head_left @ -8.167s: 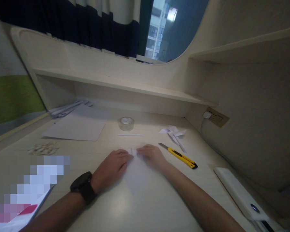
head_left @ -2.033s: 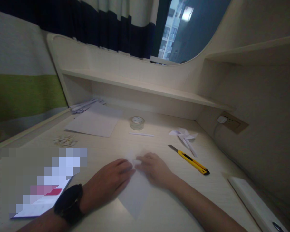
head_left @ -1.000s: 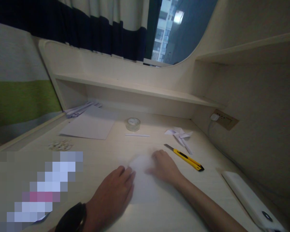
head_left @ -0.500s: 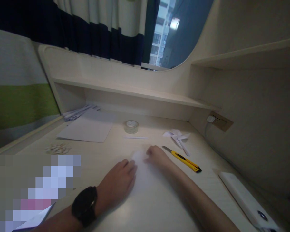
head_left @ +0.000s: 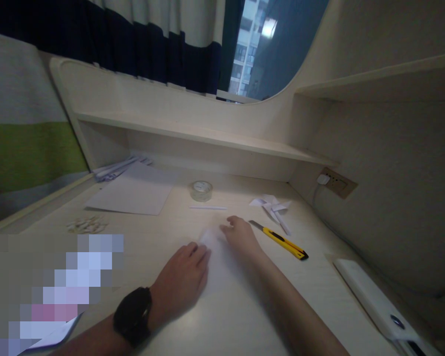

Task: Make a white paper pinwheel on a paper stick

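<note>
1. Think of a clock lying flat, with the small white paper (head_left: 216, 267) in the middle and 12 pointing away from the person. The paper lies on the desk (head_left: 193, 338), between the two hands.
2. The left hand (head_left: 183, 273) is at 8 to 9 o'clock. Its fingers are bent and close together, and their tips rest on the paper's left edge. The thumb is hidden, so one cannot tell if it pinches the paper.
3. The right hand (head_left: 241, 237) is at 2 o'clock, near the paper's top right side. Its thumb and pointing finger are a little way apart, and nothing shows in the gap. One cannot tell if this hand touches the paper.
4. A thin white stick (head_left: 207, 207) lies near 12 o'clock, with the roll of clear tape (head_left: 201, 192) just behind it.
5. The paper pinwheel (head_left: 271, 206) is farther out, between 1 and 2 o'clock. The yellow cutter (head_left: 282, 241) is between 2 and 3, with its blade showing.
</note>
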Action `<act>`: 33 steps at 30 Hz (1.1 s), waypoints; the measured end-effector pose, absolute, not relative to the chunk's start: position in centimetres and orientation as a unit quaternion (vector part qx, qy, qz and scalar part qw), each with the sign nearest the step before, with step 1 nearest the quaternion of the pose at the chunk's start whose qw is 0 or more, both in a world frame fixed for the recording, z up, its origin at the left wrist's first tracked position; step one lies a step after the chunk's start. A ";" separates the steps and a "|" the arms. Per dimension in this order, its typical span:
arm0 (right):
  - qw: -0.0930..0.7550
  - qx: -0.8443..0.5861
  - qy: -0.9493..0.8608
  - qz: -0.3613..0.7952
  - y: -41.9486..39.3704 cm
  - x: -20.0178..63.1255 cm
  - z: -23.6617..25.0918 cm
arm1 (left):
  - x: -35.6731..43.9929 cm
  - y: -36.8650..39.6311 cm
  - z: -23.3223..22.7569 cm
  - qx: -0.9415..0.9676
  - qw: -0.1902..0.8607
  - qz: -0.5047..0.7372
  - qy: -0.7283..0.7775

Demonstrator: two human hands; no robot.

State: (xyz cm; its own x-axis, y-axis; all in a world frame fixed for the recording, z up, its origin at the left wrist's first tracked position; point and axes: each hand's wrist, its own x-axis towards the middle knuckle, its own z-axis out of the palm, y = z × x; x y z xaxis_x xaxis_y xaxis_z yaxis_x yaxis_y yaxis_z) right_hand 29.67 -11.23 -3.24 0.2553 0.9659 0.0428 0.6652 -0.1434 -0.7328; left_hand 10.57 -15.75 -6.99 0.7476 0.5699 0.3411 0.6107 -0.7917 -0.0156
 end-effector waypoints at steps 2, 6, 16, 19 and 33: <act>0.367 -0.716 -0.525 0.278 -11.2 30.0 -3.4 | 10.6 -15.8 -7.0 -0.933 0.064 -0.162 -0.317; 0.395 -0.696 -0.495 0.339 -11.4 30.6 -3.2 | 10.7 -15.7 -7.0 -0.933 0.064 -0.157 -0.319; 0.456 -0.663 -0.418 0.422 -11.6 30.3 -1.8 | 10.6 -15.9 -7.0 -0.934 0.063 -0.168 -0.310; 0.444 -0.657 -0.407 0.453 -11.5 30.6 -1.5 | 10.6 -16.0 -6.9 -0.932 0.063 -0.179 -0.309; 0.418 -0.649 -0.443 0.457 -10.3 29.9 -0.7 | 10.7 -15.9 -7.0 -0.932 0.064 -0.176 -0.310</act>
